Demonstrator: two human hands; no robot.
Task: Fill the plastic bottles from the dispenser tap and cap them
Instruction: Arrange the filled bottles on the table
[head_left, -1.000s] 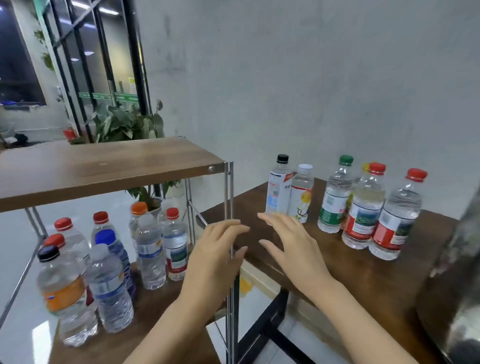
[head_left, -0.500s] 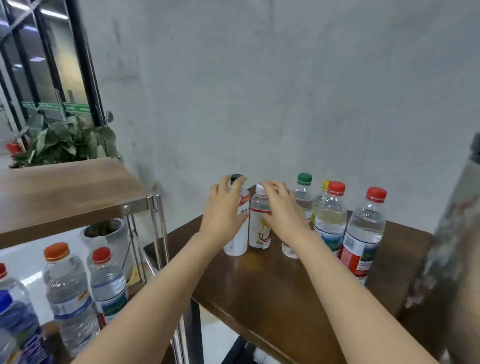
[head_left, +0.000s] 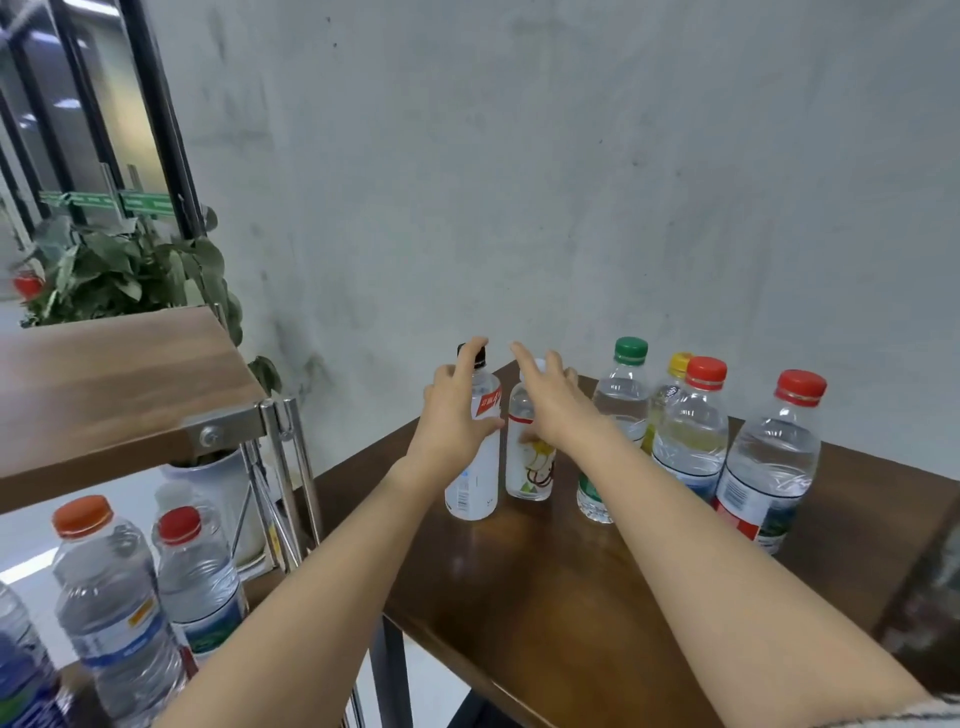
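Several capped plastic bottles stand in a row at the back of a dark wooden table (head_left: 519, 597). My left hand (head_left: 457, 410) reaches over the black-capped bottle with a white label (head_left: 472, 483), fingers spread, its thumb lying across the bottle's shoulder. Fingers extended, my right hand (head_left: 550, 405) hovers in front of the small white-capped bottle (head_left: 530, 473) and covers its top. To the right stand a green-capped bottle (head_left: 621, 395), a yellow-capped one (head_left: 679, 364) and two red-capped ones (head_left: 693, 431) (head_left: 774, 462). No tap is visible.
A metal cart on the left has a wooden top shelf (head_left: 104, 384) and a lower shelf with several bottles, among them an orange-capped (head_left: 104, 597) and a red-capped one (head_left: 195, 582). A potted plant (head_left: 130, 270) stands behind. A blurred dark object (head_left: 930, 597) fills the right edge.
Both hands have moved forward from the table's near edge to the two leftmost bottles. The view has swung right and closer to the table.
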